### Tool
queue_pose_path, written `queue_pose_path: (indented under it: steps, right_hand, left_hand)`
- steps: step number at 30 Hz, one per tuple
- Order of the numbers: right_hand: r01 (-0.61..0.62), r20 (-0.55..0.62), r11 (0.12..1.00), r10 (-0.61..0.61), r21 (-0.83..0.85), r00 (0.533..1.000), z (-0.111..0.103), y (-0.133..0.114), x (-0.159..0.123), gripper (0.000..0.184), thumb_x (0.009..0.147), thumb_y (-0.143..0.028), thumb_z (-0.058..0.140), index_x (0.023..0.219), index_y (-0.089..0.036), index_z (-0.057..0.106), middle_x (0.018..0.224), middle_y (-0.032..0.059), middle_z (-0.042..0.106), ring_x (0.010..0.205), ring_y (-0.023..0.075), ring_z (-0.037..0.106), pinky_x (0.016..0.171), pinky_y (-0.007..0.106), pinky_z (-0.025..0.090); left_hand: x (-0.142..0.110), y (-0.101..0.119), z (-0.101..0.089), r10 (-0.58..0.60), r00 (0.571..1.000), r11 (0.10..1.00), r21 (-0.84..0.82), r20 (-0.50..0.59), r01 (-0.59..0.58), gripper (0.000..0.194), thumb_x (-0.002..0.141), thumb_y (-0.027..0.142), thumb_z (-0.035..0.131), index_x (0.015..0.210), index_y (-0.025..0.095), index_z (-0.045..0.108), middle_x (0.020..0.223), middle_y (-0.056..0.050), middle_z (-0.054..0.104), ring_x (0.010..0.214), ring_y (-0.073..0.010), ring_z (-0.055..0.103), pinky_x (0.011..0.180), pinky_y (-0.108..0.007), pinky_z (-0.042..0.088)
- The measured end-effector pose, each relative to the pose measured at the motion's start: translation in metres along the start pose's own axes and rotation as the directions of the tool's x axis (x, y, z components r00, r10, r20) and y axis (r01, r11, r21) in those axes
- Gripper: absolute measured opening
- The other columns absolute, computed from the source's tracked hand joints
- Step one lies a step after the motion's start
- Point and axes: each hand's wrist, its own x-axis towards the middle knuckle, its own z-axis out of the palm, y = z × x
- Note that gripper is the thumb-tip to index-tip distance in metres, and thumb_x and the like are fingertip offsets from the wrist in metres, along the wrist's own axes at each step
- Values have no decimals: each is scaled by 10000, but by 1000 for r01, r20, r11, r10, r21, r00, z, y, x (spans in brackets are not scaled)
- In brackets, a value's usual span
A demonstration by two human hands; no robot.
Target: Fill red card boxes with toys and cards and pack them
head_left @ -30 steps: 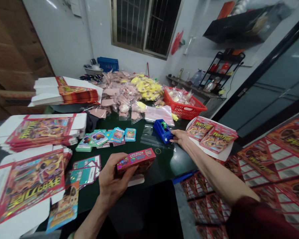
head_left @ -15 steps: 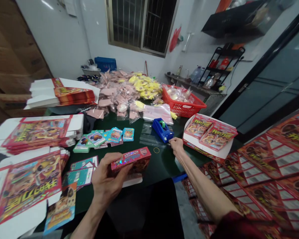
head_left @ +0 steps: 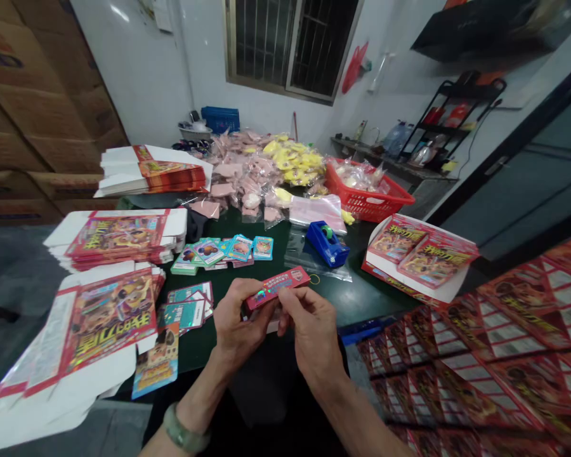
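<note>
My left hand [head_left: 242, 317] is wrapped round a small red printed box [head_left: 280, 284] with a shiny top side, held low over the table's near edge. At the box's near side, my right hand [head_left: 311, 324] has its thumb and fingers pinched together, touching the box. Whatever those fingertips hold is too small to make out. A blue tape dispenser [head_left: 327, 244] with a green core stands beyond the hands, on clear plastic bags [head_left: 297, 254]. Part of a yellow rubber band [head_left: 315, 279] shows just past the box. Picture cards [head_left: 219, 251] lie in small stacks behind my left hand.
Flat printed cartons [head_left: 109, 317] are piled at left. An open display box [head_left: 419, 260] holds red packs at right. Bagged pink pieces [head_left: 238, 174] and yellow pieces [head_left: 295, 158] heap at the back beside a red basket [head_left: 375, 203]. Printed packaging [head_left: 504, 355] fills the lower right.
My right hand has left the front of the tape dispenser and come to the small box. My left hand still holds the box. The whole view has shifted somewhat.
</note>
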Motion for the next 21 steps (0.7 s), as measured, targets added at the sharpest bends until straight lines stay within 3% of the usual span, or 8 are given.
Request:
queue_pose_path:
  steps: [2,4,8,11,14,16,19,21]
  right_hand:
    - [-29,-42,1000,30,8,999,2,3,2,294,678,-355,711,556,-144,548,437,-65,471,357,45,403,373,182,335]
    - [-91,-29,994,92,58,995,1,2,3,330,654,-375,724,527,-149,520,444,-67,468,347,53,415,347,189,353]
    - [-169,21,973,168,156,986,-1,6,4,373,617,-436,746,535,-150,520,461,-71,459,369,60,433,329,191,387]
    - [-228,14,962,228,153,974,-6,27,5,433,580,-500,759,543,-149,508,450,-70,462,364,52,425,326,180,385]
    - [-361,-27,928,365,91,931,-15,55,3,506,475,-545,795,526,-162,468,407,-76,435,347,58,411,290,177,357]
    - [-377,-60,925,380,56,923,-21,66,1,509,468,-558,794,599,-158,506,468,-56,499,396,86,476,299,189,385]
    - [-254,-159,966,243,-48,957,-28,62,1,502,568,-542,757,835,-159,572,697,11,647,575,136,609,397,206,461]
    - [-117,-151,986,98,-121,984,-33,47,7,471,629,-499,738,925,-168,581,809,37,687,699,161,648,521,229,509]
  left_hand:
    - [2,0,-4,23,999,999,28,41,-24,237,736,173,695,911,188,536,783,15,589,669,-98,584,574,-193,463]
    - [7,-1,-9,44,986,995,81,159,-57,217,784,193,648,983,201,562,784,14,570,652,-89,571,559,-182,449]
    - [16,-3,-17,65,899,973,171,432,-152,254,862,216,529,1099,266,605,776,9,502,597,-76,513,498,-168,396]
    - [21,-6,-20,56,881,985,116,469,-125,288,858,167,504,1119,234,605,824,-11,503,651,-86,522,544,-180,423]
    - [23,-8,-25,42,907,997,48,418,-68,336,838,122,522,1155,214,586,879,-28,527,741,-101,556,631,-199,465]
    - [23,-8,-32,5,948,999,35,319,-17,325,819,116,561,1124,219,605,901,-26,555,791,-109,575,680,-208,477]
    - [14,-4,-42,-115,991,993,31,64,113,290,789,132,618,1063,228,625,943,-18,596,848,-120,595,736,-216,483]
    - [-1,-3,-43,-248,966,968,7,-78,249,292,777,162,642,1060,229,607,972,-16,612,872,-130,607,768,-226,489]
